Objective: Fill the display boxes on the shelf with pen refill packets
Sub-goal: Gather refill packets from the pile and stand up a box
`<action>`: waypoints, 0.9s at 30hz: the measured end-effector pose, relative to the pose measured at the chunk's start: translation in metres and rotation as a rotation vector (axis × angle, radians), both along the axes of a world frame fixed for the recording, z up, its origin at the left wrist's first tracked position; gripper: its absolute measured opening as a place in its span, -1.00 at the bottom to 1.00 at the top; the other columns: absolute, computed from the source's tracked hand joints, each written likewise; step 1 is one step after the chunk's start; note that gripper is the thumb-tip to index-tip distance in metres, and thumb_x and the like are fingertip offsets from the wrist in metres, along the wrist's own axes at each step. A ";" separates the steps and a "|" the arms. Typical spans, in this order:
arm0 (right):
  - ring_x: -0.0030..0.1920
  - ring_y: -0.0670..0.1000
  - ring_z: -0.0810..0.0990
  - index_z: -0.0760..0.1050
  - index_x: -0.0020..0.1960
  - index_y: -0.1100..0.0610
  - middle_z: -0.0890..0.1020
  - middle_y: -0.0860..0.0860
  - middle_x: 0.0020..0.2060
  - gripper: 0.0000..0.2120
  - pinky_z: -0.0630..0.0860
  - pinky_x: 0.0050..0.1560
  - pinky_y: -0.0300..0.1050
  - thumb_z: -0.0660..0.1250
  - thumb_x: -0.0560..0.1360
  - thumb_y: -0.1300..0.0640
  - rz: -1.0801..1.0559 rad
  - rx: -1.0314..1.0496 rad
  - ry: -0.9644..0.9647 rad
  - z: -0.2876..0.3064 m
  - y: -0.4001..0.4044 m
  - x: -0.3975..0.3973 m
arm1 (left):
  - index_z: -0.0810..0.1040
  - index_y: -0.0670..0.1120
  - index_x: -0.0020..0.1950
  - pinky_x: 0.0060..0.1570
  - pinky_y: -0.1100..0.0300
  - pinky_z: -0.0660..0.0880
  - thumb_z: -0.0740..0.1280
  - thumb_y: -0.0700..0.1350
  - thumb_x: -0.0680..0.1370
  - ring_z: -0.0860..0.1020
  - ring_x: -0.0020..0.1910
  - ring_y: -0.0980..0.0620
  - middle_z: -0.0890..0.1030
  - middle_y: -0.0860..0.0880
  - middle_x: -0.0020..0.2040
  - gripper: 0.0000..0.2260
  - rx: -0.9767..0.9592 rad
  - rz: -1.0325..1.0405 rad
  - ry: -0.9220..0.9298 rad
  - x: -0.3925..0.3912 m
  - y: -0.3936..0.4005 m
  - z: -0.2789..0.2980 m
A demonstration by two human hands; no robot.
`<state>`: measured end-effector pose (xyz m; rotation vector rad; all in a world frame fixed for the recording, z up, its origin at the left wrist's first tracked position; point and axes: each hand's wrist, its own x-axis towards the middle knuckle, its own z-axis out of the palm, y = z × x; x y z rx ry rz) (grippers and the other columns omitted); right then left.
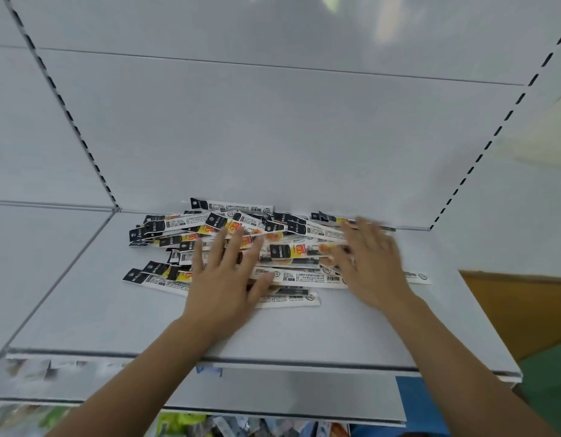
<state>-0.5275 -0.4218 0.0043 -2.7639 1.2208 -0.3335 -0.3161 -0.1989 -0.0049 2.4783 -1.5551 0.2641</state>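
Observation:
A loose pile of pen refill packets (184,223), long white strips with black ends and yellow-orange print, lies against the back of a white shelf (83,310). My left hand (224,279) rests flat on the middle of the pile with its fingers spread. My right hand (367,260) lies on the pile's right side, blurred, fingers apart and palm down. Neither hand grips a packet. No display box is in view.
The white back panel (273,127) rises behind the pile, with slotted uprights at left (68,111) and right (493,134). A lower shelf (273,395) juts out beneath, with blurred goods below it. A brown surface (519,310) and green floor lie to the right.

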 end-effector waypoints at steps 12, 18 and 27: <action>0.69 0.12 -0.19 -0.06 0.72 -0.04 -0.05 0.12 0.70 -0.31 -0.15 0.68 0.09 -0.05 0.69 -0.31 -0.103 0.236 -0.049 -0.013 0.025 -0.010 | -0.24 0.27 0.68 0.58 -0.42 -0.19 -0.23 0.69 0.40 -0.31 0.68 -0.21 -0.19 -0.05 0.74 -0.06 0.156 0.155 0.199 0.001 -0.006 -0.001; 0.69 0.03 -0.18 0.08 0.70 -0.04 -0.08 0.00 0.71 -0.33 -0.01 0.67 0.14 -0.01 0.68 -0.32 0.002 0.276 -0.199 -0.009 0.045 0.015 | -0.19 0.20 0.71 0.64 -0.28 -0.13 -0.16 0.67 0.45 -0.29 0.69 -0.13 -0.16 -0.04 0.74 -0.06 0.040 0.128 0.227 0.005 -0.001 0.001; 0.68 0.19 -0.23 -0.07 0.66 -0.30 -0.15 0.01 0.70 -0.02 -0.08 0.65 0.29 -0.15 0.36 -0.73 0.021 0.283 -0.094 -0.002 0.040 0.030 | -0.14 0.22 0.71 0.61 -0.34 -0.13 -0.19 0.72 0.37 -0.17 0.69 -0.28 -0.12 -0.22 0.72 0.01 0.022 0.434 0.354 0.068 0.037 0.003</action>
